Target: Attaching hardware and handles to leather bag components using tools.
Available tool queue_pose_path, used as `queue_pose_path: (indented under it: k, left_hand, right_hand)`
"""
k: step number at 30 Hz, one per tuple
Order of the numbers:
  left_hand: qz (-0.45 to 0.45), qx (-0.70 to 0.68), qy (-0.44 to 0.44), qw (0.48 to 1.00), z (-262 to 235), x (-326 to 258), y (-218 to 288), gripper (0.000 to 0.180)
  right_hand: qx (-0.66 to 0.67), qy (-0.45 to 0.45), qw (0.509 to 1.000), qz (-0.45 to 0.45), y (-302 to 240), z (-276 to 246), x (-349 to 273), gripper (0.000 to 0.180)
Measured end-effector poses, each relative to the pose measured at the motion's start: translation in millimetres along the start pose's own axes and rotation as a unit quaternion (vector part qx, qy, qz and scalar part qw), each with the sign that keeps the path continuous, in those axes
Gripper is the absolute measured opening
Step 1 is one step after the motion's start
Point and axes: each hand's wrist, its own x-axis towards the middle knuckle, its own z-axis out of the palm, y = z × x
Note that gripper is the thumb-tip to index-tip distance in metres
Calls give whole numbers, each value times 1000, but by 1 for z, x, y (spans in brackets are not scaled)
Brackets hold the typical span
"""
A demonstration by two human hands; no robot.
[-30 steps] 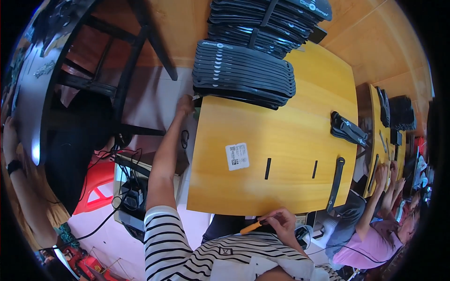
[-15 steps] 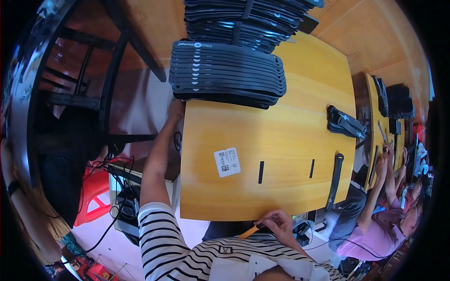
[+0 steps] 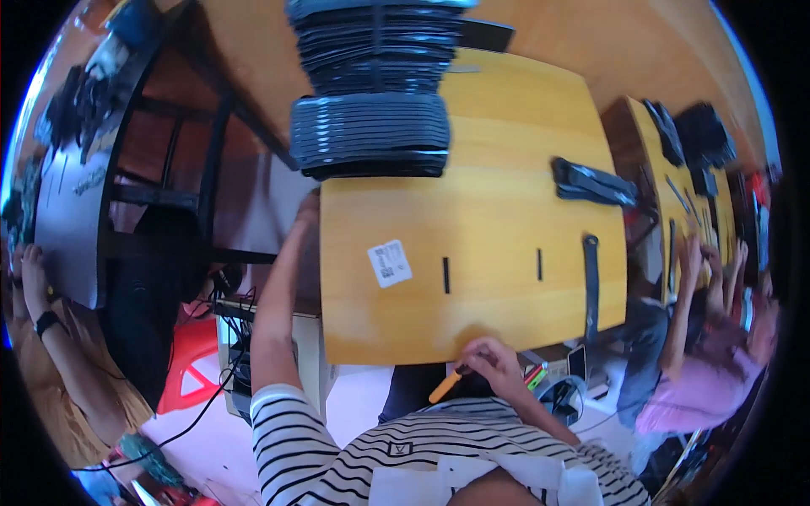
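My right hand (image 3: 492, 361) is closed at the near edge of the yellow wooden table (image 3: 498, 325). It holds a small tool with an orange handle (image 3: 445, 388); the tool's other end is hidden by the fingers. By the table's left edge, my left hand (image 3: 310, 205) is below a stack of black straps (image 3: 367, 139), its fingers hidden. Between my hands on the tabletop lie a white printed label sheet (image 3: 389, 263) and a short black strip (image 3: 446, 275). A second short black strip (image 3: 539, 264) and a long black strap (image 3: 591, 287) lie farther right.
A bigger banded pile of black straps (image 3: 380, 42) stands at the far left of the table. One strap bundle (image 3: 593, 183) sits at the right. Co-workers sit on both sides, at a dark table (image 3: 72, 223) and another wooden table (image 3: 654, 152). A red stool (image 3: 192, 367) stands left.
The view has shifted, so the table and stacks appear lower-angled and farther left. My right hand still holds the orange-handled tool near the table edge; my left hand stays by the left edge.
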Motion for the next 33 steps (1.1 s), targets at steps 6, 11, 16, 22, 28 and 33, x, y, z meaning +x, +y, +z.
queue_pose_path:
  k: [6, 11, 16, 22, 28, 33]
  left_hand:
    - [0, -445, 287, 849, -124, -126, 132, 27]
    - [411, -473, -59, 777, -164, -353, 316, 27]
    - [464, -531, -378, 599, -152, -468, 391, 19]
    - [190, -280, -362, 869, -198, -544, 474, 11]
    - [113, -226, -335, 908, -204, -574, 469, 14]
    - [125, -282, -303, 902, -208, -564, 461, 13]
  right_hand:
    - [104, -22, 994, 36, -17, 7, -28, 34]
    - [310, -179, 905, 229, 35, 21, -77, 38]
    - [210, -284, 915, 193, 16, 25, -105, 30]
    - [15, -29, 997, -64, -14, -34, -102, 20]
    - [-387, 363, 796, -290, -29, -150, -98, 30]
    - [-501, 481, 700, -167, -25, -175, -82, 44]
